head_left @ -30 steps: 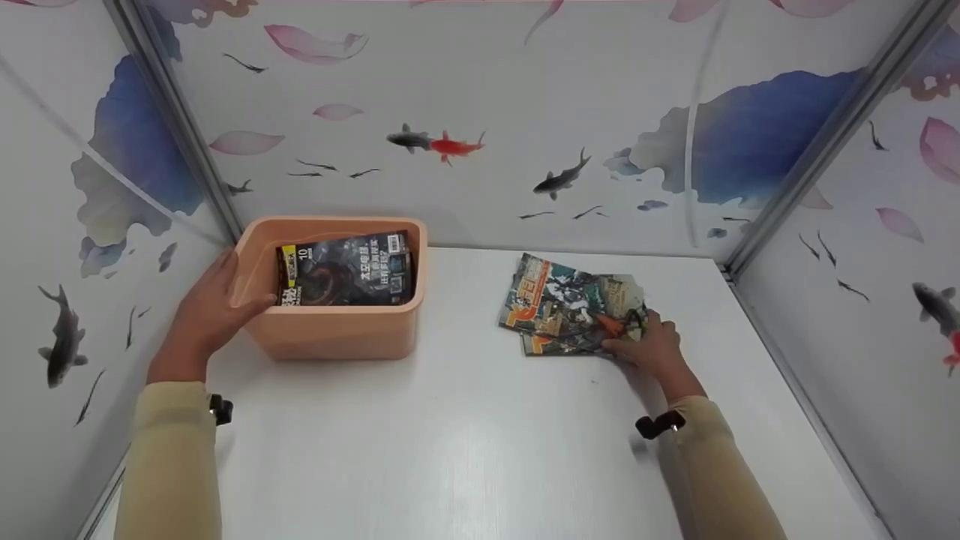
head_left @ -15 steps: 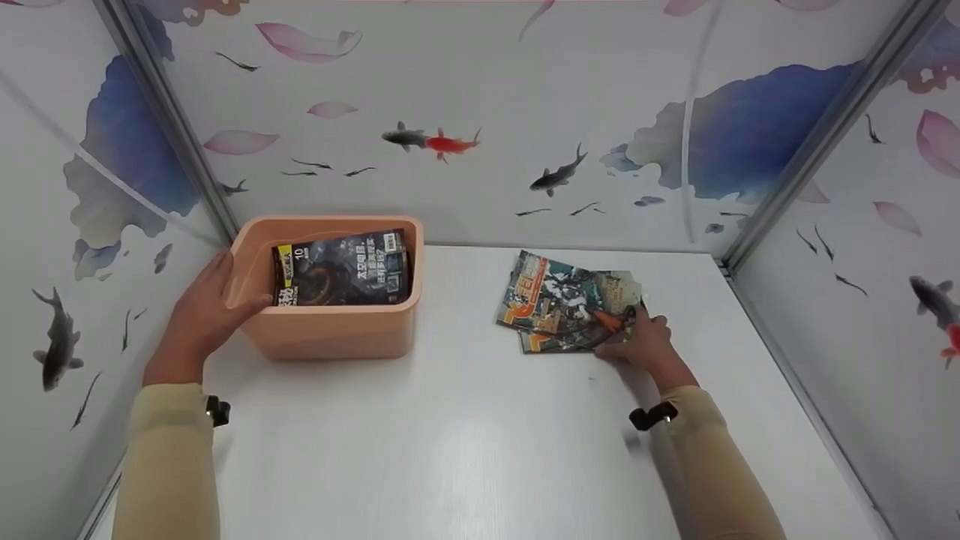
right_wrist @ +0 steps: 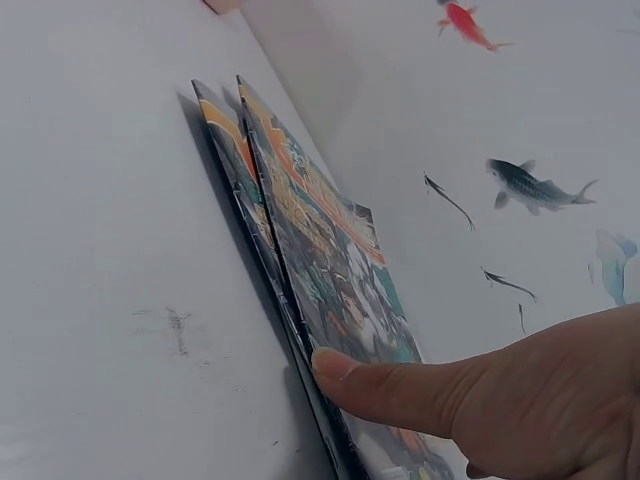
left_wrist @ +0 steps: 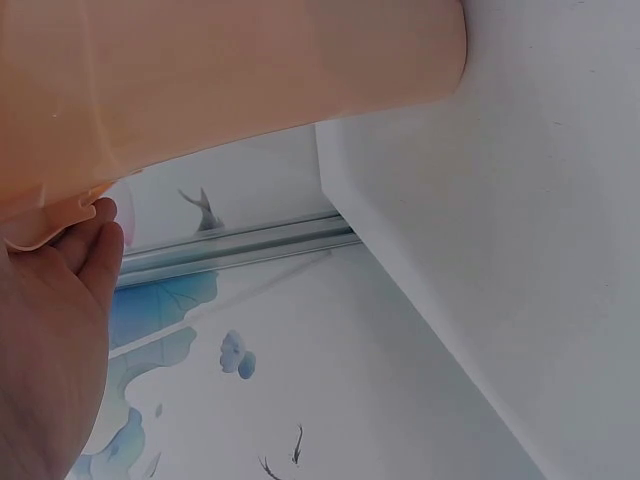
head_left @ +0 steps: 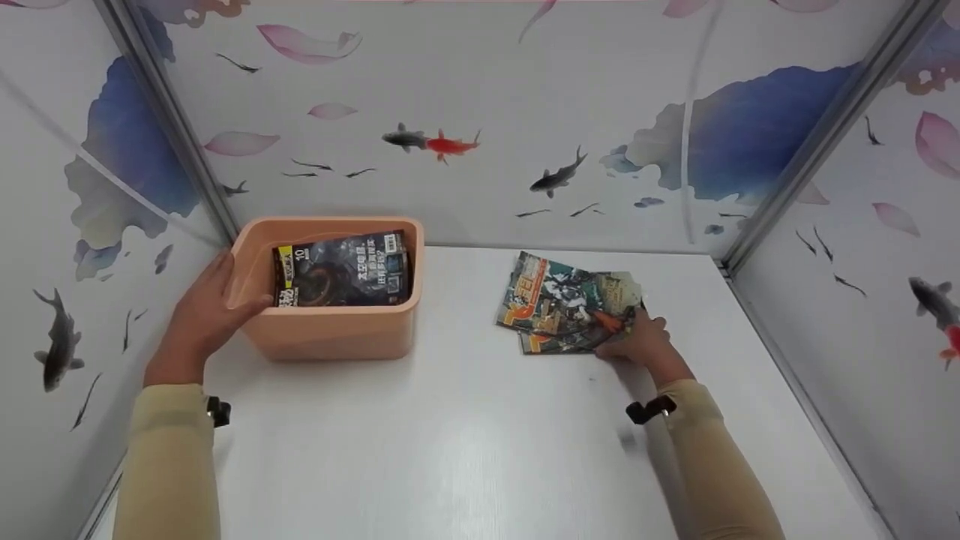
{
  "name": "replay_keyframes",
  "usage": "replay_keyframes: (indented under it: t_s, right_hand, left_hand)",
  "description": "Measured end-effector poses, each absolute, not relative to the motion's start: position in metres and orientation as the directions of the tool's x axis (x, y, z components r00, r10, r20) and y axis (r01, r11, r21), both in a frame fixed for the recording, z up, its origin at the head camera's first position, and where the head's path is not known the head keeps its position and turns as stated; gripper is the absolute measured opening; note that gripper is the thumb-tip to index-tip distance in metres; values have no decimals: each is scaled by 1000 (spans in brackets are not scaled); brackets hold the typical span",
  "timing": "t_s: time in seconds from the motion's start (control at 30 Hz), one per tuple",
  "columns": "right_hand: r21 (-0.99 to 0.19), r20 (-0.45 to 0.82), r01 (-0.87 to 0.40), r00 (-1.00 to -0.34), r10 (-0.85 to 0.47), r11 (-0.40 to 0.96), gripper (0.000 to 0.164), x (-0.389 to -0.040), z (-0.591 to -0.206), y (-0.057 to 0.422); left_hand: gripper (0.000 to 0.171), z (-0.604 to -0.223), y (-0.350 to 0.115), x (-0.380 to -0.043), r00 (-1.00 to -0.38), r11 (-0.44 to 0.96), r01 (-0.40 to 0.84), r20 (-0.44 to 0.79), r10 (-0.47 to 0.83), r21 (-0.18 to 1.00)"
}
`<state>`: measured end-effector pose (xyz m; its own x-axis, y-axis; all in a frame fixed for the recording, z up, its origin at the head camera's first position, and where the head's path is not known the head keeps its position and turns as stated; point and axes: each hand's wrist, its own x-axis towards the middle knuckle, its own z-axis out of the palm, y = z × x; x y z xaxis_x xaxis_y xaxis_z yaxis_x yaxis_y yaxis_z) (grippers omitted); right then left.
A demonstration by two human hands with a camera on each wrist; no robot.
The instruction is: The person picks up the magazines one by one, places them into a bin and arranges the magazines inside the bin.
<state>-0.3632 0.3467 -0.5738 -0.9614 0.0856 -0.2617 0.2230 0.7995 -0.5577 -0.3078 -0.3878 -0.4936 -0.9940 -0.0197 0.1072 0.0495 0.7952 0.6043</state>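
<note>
In the head view, my left hand (head_left: pixel 199 319) holds the left side of a peach-coloured plastic bin (head_left: pixel 330 334), thumb along the front rim. Seen from the left wrist, the fingers (left_wrist: pixel 98 250) curl under the rim's lip. Inside the bin lies a dark-covered magazine (head_left: pixel 341 270) with white lettering. To the right, my right hand (head_left: pixel 643 343) grips the near right corner of a colourful magazine (head_left: pixel 570 296), which overlaps another magazine (head_left: pixel 544 345). The right wrist view has the thumb (right_wrist: pixel 380 385) against the upper magazine's edge; the other fingers are mostly hidden.
The white table (head_left: pixel 450 435) meets a back wall (head_left: pixel 480 195) printed with fish and petals. Side walls with metal corner posts (head_left: pixel 832 127) stand left and right. The bin sits close to the back left corner.
Compared with a second ago, my right hand has shifted slightly left along the magazine's corner. The view has moved a little too. My left hand keeps its hold on the bin.
</note>
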Motion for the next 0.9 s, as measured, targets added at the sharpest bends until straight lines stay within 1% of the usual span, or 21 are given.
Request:
replay_keyframes:
  t_s: [0.17, 0.37, 0.53, 0.7, 0.77, 0.83, 0.9]
  right_hand:
    - [-581, -293, 225, -954, 57, 782, 122, -370, -572, 355]
    - [-616, -320, 238, -947, 38, 751, 115, -374, -572, 365]
    - [-648, -299, 224, -954, 28, 728, 110, -377, -574, 367]
    - [-694, -259, 178, -966, -11, 698, 114, -380, -580, 367]
    - [-729, -258, 175, -966, -28, 662, 119, -380, -581, 367]
    - [-759, -270, 189, -962, -38, 623, 124, -380, -583, 368]
    - [-783, -306, 231, -951, -35, 578, 130, -378, -583, 369]
  left_hand:
    - [121, -494, -387, -307, -992, 796, 59, 123, -19, 603]
    - [123, -495, -387, -307, -994, 794, 37, 107, -35, 606]
    - [123, -496, -387, -308, -994, 785, 29, 103, -44, 619]
    - [123, -497, -388, -308, -993, 784, 35, 109, -43, 620]
    - [123, -497, -388, -308, -993, 785, 38, 110, -38, 618]
    - [123, -497, -388, -309, -994, 784, 35, 105, -39, 620]
    - [123, -497, -387, -309, -994, 782, 29, 98, -41, 623]
